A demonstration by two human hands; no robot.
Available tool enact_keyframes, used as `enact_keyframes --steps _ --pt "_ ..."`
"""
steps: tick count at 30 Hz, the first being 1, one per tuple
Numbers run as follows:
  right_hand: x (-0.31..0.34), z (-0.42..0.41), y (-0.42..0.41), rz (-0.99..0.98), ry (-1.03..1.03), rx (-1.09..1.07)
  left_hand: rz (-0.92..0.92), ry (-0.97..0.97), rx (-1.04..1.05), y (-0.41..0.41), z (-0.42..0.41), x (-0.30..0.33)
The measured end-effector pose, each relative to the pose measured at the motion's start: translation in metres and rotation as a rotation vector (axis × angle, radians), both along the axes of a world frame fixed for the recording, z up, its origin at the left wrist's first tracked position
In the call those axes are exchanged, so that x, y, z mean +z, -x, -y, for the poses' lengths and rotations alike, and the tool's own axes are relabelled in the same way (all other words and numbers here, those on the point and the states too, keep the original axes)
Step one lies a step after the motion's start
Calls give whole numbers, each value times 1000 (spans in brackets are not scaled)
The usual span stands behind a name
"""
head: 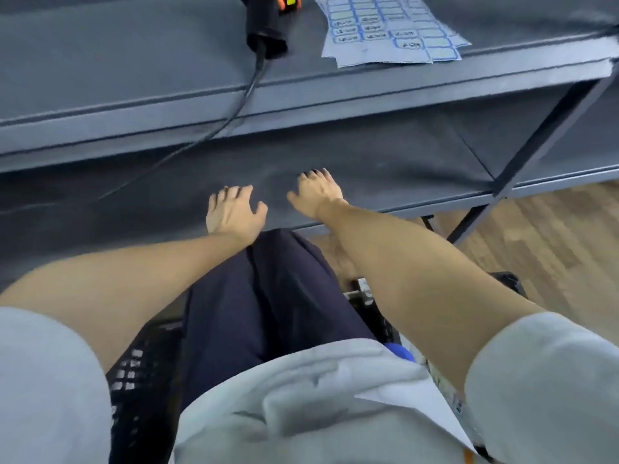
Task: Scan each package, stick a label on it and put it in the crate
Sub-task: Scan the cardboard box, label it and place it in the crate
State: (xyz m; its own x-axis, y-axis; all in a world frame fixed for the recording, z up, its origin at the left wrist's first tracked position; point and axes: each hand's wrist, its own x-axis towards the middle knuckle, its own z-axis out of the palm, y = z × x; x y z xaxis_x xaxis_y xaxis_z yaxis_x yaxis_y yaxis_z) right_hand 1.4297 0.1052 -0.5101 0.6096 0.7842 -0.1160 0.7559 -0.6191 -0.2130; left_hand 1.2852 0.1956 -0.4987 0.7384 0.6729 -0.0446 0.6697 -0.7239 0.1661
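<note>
I'm reaching both hands, left [234, 212] and right [316, 195], spread wide and holding nothing, over the lower shelf [134, 202]; no package showing; scanner [266, 25] and labels [385, 28] lying far, crate [144, 380] near-left; I'd look lower first.

Dark grey metal shelf unit [134, 125] w/ cross-brace, wood-plank floor [552, 249]

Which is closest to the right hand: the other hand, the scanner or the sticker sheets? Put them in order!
From the right hand, in the head view:
1. Left hand, just beside it on the lower shelf.
2. Sticker sheets, above on the top shelf, slightly right.
3. Scanner, top shelf, up and left; nearly as close as the sheets, so hard to rank.
</note>
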Motion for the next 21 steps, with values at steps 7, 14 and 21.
enact_keyframes --steps 7,14,21 --pt "3 -84 81 -36 39 245 -17 83 258 105 -45 -19" --pt "0 -147 173 -34 97 494 9 92 495 194 -83 -36" --pt "-18 -190 258 -20 166 676 38 170 677 271 -102 -70"
